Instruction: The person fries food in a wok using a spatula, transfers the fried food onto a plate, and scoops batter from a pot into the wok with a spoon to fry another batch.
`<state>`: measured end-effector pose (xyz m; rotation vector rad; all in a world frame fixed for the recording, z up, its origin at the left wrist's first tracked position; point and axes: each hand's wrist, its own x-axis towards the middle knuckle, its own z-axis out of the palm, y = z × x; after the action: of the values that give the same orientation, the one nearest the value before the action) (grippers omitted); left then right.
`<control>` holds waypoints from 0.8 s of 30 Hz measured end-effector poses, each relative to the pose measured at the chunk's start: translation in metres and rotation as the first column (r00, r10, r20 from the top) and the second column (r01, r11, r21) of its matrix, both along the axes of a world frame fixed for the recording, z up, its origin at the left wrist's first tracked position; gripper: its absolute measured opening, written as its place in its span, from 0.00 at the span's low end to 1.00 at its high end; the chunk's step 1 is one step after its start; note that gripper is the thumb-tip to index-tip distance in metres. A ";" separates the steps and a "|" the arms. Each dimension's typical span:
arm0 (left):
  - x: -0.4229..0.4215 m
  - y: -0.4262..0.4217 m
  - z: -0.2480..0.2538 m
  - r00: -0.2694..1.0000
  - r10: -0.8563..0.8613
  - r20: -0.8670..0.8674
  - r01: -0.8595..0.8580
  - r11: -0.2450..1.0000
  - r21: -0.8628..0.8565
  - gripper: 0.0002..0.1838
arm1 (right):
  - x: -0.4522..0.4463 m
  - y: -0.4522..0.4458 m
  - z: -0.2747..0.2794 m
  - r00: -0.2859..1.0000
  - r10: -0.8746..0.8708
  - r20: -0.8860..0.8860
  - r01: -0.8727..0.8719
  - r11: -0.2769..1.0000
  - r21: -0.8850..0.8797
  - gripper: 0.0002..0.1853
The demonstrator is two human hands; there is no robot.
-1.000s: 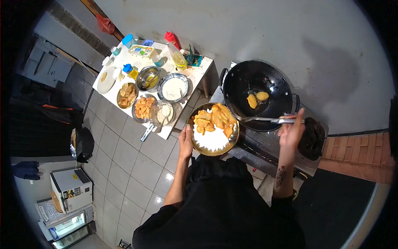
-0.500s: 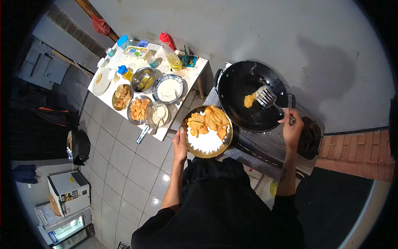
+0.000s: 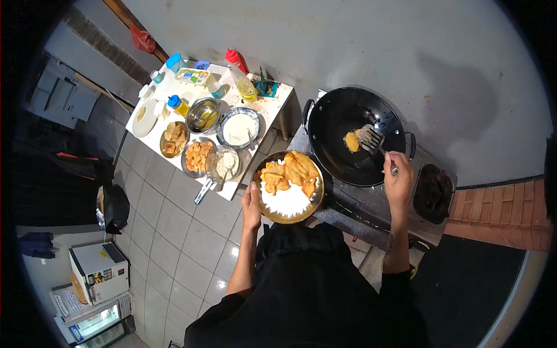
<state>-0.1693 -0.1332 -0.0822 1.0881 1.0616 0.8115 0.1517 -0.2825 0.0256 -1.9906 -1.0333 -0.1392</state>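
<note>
My left hand (image 3: 251, 206) grips the left rim of a round golden plate (image 3: 268, 213), holding it close to my body beside the wok. Several golden fried fritters (image 3: 299, 168) lie on its far half, and the near half reflects bright white. My right hand (image 3: 398, 178) is closed around the handle of a slotted spatula (image 3: 371, 139). The spatula's head is down inside a black wok (image 3: 331, 153) on the stove, right beside a small yellow-orange fried piece (image 3: 351, 142). Whether the blade touches that piece, I cannot tell.
A white table (image 3: 272, 107) at the left bears a plate of white batter (image 3: 239, 127), a steel bowl (image 3: 203, 115), a bowl of orange pieces (image 3: 197, 155), a handled pan (image 3: 223, 165) and bottles. Right of the wok is a second burner (image 3: 434, 191). A grey wall stands behind.
The spatula has tilted and turned in the wok, with my right hand shifting slightly left. The small fried piece sits a little apart from the blade. My left hand still holds the plate.
</note>
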 end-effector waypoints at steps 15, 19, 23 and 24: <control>-0.001 0.003 0.000 1.000 -0.004 0.009 0.004 1.000 0.018 0.20 | -0.003 0.001 -0.033 0.870 0.188 -0.456 -0.042 0.949 0.311 0.11; -0.006 0.004 0.005 0.999 -0.037 -0.038 0.038 0.999 0.009 0.20 | -0.014 -0.005 -0.024 0.871 0.222 -0.438 -0.062 0.934 0.351 0.11; -0.003 0.003 0.003 1.000 -0.010 -0.003 0.010 1.000 0.021 0.20 | -0.028 -0.016 -0.018 0.860 0.193 -0.472 -0.011 0.933 0.360 0.12; -0.003 0.003 0.006 1.000 -0.013 0.001 0.013 1.000 0.016 0.20 | -0.031 -0.017 -0.018 0.861 0.189 -0.472 -0.007 0.932 0.362 0.12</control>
<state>-0.1722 -0.1301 -0.0766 1.1071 1.0478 0.8118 0.1205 -0.2994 0.0074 -1.5246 -0.7075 0.2324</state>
